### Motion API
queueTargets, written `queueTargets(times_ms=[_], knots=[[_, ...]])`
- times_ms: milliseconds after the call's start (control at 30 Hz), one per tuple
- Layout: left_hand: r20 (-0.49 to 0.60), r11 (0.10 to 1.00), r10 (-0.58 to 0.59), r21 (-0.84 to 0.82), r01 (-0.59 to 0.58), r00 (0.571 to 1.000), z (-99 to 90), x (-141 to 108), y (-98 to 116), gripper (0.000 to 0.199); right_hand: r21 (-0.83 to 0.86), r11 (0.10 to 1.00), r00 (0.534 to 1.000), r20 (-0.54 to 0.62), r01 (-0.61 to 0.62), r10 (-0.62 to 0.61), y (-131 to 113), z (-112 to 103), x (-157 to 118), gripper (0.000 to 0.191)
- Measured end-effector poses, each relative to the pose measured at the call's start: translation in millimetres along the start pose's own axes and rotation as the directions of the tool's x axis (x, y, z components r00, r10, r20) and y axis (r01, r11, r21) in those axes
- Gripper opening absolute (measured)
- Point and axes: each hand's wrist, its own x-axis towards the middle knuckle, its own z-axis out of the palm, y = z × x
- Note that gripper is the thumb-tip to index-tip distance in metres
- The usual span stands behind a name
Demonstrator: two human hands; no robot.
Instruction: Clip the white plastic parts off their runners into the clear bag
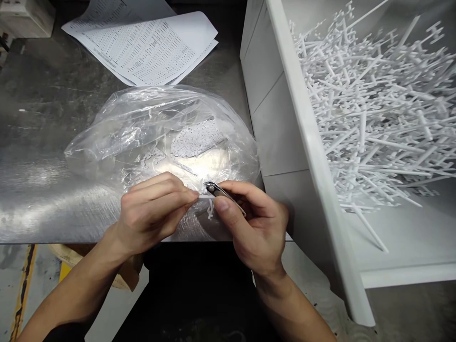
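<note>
Left fingers pinch white branched plastic piece; right fingers grip black-silver metal clipper. Piece probably light, brittle; hold stem.

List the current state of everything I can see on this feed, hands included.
Left hand: closed, pinching a white plastic piece
White plastic piece: held by one end, off the table
Right hand: closed around a clipper
Clipper: held; blades too small to judge
Clear bag: crumpled, lying on the table
Papers: printed, overlapping
Bin: uncovered, holding heaped white pieces
</note>
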Motion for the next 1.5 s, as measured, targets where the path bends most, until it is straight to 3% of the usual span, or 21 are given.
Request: queueTargets(times_ms=[267, 733, 967, 1200, 1500], knots=[[0.012, 0.998, 0.043, 0.043, -0.044, 0.999, 1.4, -0.9, -1.2, 0.018, -0.046, 0.997, 0.998, 0.035, 0.06, -0.059, 3.8, -1.5, -5.1, 0.011], [0.017, 0.997, 0.038, -0.062, -0.037, 0.999, -0.1, -1.4, -1.0, 0.013, -0.024, 0.985, 0.98, 0.102, 0.173, -0.17, 8.6, -3.9, -7.2, 0.02], [-0.02, 0.992, 0.123, 0.032, -0.122, 0.992, 6.1, -5.5, -3.9, 0.019, -0.045, 0.991, 0.991, 0.053, 0.125, -0.122, 8.7, -1.0, -8.8, 0.014], [-0.037, 0.982, 0.132, 0.138, -0.126, 0.991, 10.9, -7.3, -2.3, 0.023, -0.025, 0.998, 0.998, -0.014, 0.058, -0.058, 6.7, 5.7, -3.1, 0.001], [-0.032, 0.978, 0.148, 0.153, -0.141, 0.989, 11.3, -7.8, -3.2, 0.022, -0.023, 1.0, 0.999, -0.033, 0.008, -0.009, 2.7, 7.2, 1.0, 0.006]])
